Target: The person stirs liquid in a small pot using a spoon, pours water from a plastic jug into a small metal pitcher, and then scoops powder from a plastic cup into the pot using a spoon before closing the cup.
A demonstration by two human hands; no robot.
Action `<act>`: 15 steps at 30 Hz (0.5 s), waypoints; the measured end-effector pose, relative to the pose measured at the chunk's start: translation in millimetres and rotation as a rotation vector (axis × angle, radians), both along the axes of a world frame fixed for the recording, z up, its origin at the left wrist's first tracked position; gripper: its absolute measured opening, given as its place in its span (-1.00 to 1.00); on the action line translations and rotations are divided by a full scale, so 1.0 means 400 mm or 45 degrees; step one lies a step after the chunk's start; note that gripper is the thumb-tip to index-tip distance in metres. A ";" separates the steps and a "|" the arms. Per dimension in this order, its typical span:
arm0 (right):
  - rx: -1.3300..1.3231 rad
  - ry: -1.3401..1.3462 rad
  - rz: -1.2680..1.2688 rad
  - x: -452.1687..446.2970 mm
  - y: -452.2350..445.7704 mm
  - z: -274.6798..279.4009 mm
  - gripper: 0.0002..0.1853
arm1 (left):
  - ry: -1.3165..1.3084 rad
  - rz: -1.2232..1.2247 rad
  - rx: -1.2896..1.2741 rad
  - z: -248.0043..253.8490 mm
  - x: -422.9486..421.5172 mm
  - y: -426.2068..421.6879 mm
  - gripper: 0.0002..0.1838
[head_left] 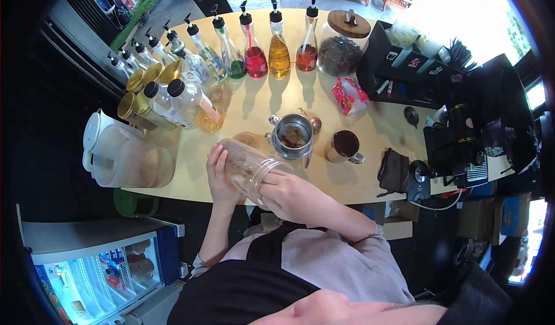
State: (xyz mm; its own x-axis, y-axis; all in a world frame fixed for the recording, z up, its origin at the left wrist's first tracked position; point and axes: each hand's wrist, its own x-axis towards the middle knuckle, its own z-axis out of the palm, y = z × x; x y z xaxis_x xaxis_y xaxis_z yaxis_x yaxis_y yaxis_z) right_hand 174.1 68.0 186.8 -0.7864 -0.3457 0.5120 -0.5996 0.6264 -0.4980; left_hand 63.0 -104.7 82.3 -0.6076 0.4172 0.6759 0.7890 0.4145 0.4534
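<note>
My left hand is wrapped round the closed end of a clear plastic jar, which lies tilted over the table's front edge. My right hand reaches into the jar's open mouth, its fingertips hidden inside or behind the rim. Just beyond the jar stands a metal pot with brown matter in it. A cup of dark contents with a metal handle is to the right of the pot. Between them and slightly farther back lies a small copper-coloured round utensil.
Pump bottles line the table's far edge, beside a wood-lidded jar. A pink packet lies right of centre. Clear bottles and a large pitcher stand left. A dark cloth and a coffee machine are right.
</note>
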 end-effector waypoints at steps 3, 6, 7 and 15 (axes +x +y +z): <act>-0.356 -0.144 -0.088 0.022 0.013 0.026 -0.86 | -0.032 0.042 0.001 0.004 0.002 0.001 -0.15; -0.745 -0.205 -0.208 0.031 0.028 0.009 -0.85 | -0.094 0.049 0.037 0.007 0.007 0.006 -0.05; -0.745 -0.205 -0.209 0.033 0.028 -0.006 -0.85 | -0.094 0.048 0.037 0.007 0.010 0.006 -0.05; -1.722 -0.415 -0.361 0.043 0.080 -0.055 -0.76 | -0.156 0.080 0.036 0.013 0.018 0.021 0.00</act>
